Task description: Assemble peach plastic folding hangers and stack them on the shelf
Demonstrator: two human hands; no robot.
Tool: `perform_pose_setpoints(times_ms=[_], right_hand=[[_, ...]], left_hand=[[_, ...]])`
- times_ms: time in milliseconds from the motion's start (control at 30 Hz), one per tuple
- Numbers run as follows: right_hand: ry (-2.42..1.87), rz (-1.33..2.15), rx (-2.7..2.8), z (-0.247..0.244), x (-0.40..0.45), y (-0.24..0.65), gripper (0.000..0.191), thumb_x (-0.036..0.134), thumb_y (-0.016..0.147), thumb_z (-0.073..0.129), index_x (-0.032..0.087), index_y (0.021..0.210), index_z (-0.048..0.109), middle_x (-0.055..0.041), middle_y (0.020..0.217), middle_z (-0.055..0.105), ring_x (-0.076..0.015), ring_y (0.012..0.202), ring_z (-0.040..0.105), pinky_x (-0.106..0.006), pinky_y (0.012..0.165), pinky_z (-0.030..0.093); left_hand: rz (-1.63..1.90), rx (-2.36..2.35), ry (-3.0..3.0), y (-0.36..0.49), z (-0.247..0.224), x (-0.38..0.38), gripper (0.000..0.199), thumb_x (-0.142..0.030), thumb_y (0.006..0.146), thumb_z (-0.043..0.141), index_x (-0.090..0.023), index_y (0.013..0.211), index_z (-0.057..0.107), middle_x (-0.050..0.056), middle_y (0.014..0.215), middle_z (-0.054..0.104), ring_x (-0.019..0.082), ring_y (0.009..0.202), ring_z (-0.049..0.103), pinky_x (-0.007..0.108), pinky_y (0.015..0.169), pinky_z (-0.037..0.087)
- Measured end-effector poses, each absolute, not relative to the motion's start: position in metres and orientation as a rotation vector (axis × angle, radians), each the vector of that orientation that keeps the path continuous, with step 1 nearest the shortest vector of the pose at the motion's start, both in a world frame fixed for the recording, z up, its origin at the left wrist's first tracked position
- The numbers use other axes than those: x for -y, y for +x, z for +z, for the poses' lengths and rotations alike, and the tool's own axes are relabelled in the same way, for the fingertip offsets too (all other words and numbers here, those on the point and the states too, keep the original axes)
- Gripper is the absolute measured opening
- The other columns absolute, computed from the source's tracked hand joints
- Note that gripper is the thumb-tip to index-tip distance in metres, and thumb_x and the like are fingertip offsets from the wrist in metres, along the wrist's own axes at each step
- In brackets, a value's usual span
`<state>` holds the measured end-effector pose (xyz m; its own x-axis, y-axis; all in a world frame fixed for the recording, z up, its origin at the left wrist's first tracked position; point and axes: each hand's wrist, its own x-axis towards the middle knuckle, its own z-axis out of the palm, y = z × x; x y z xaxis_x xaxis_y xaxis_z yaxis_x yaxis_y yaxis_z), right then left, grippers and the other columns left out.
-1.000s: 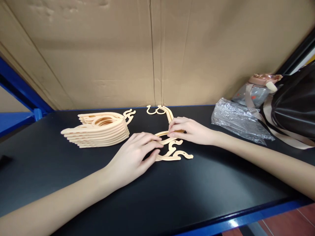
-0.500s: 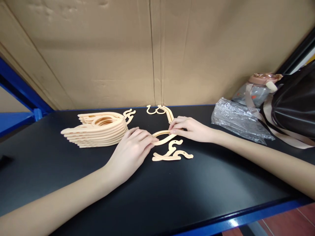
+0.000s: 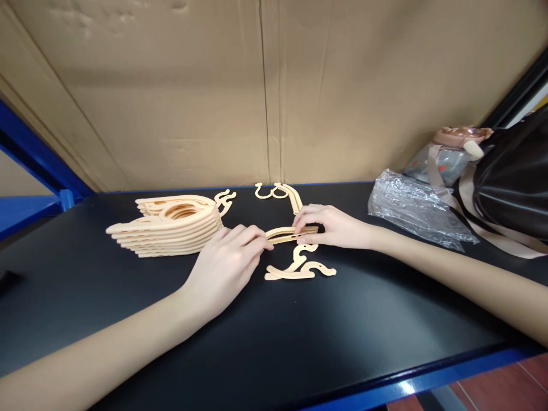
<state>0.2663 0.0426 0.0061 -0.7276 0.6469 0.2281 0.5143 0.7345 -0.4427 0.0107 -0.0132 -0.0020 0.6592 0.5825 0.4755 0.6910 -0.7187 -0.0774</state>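
Observation:
Between my hands is a cream plastic folding hanger (image 3: 280,234), its two curved arms lying close together just above the black tabletop. My left hand (image 3: 235,254) pinches its left end, and that end is hidden under the fingers. My right hand (image 3: 325,224) grips the right part with thumb and fingers. Just in front lie loose cream hook pieces (image 3: 295,269), partly overlapping. A stack of cream folded hangers (image 3: 171,228) stands to the left, close beside my left hand. Behind my right hand rests another cream curved hanger piece (image 3: 294,200).
More cream hooks lie at the back: a pair (image 3: 268,193) near the cardboard wall (image 3: 192,114) and some small hooks (image 3: 225,200) by the stack. On the right are a crumpled clear plastic bag (image 3: 411,205), a strapped bottle (image 3: 454,148) and a dark bag (image 3: 514,171). A blue rail (image 3: 411,385) edges the table.
The hanger's two arms have come from a spread, open loop to nearly together between my hands. My right hand has shifted slightly, and the hanger's right end now shows beneath it.

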Motion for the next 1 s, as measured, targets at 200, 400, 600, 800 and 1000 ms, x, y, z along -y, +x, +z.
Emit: perform_pose_setpoints(times_ms=[200, 400, 600, 800, 1000], right_hand=[[-0.863, 0.495, 2.527, 0.003, -0.044, 0.268, 0.022, 0.042, 0.087, 0.06, 0.021, 0.092, 0.066, -0.0037, 0.1, 0.065, -0.0181, 0.092, 0.059, -0.034, 0.083, 0.047], [-0.865, 0.472, 2.506, -0.001, -0.044, 0.268, 0.016, 0.034, 0.087, 0.061, 0.021, 0.096, 0.063, -0.0017, 0.093, 0.064, -0.0171, 0.087, 0.057, -0.032, 0.079, 0.045], [-0.861, 0.471, 2.455, -0.01, -0.046, 0.268, 0.021, 0.035, 0.087, 0.061, 0.022, 0.104, 0.062, -0.0031, 0.1, 0.064, -0.019, 0.094, 0.056, -0.034, 0.083, 0.045], [-0.85, 0.449, 2.452, -0.013, -0.047, 0.267, 0.022, 0.037, 0.087, 0.061, 0.023, 0.104, 0.063, -0.0031, 0.1, 0.064, -0.0191, 0.095, 0.056, -0.035, 0.084, 0.045], [-0.833, 0.416, 2.458, -0.013, -0.047, 0.267, 0.02, 0.034, 0.087, 0.061, 0.022, 0.103, 0.063, -0.003, 0.101, 0.065, -0.019, 0.096, 0.057, -0.035, 0.086, 0.045]], left_hand=[[-0.658, 1.042, -2.656, 0.012, -0.003, 0.012, 0.018, -0.016, 0.094, 0.047, -0.02, 0.095, 0.064, 0.0, 0.099, 0.069, 0.019, 0.086, 0.058, 0.033, 0.071, 0.04], [-0.718, 1.119, -2.723, 0.011, -0.004, 0.011, 0.018, -0.015, 0.093, 0.047, -0.021, 0.097, 0.064, -0.003, 0.099, 0.07, 0.018, 0.087, 0.058, 0.033, 0.074, 0.042], [-0.787, 1.198, -2.733, 0.013, -0.003, 0.008, 0.016, -0.016, 0.092, 0.049, -0.02, 0.099, 0.063, 0.0, 0.102, 0.067, 0.019, 0.093, 0.056, 0.035, 0.08, 0.044], [-0.777, 1.194, -2.713, 0.013, -0.004, 0.009, 0.018, -0.018, 0.093, 0.046, -0.019, 0.102, 0.061, 0.003, 0.107, 0.064, 0.021, 0.097, 0.056, 0.038, 0.084, 0.046], [-0.743, 1.29, -2.695, 0.012, -0.009, 0.008, 0.034, -0.023, 0.094, 0.045, -0.016, 0.127, 0.051, 0.009, 0.124, 0.059, 0.025, 0.111, 0.055, 0.043, 0.093, 0.046]])
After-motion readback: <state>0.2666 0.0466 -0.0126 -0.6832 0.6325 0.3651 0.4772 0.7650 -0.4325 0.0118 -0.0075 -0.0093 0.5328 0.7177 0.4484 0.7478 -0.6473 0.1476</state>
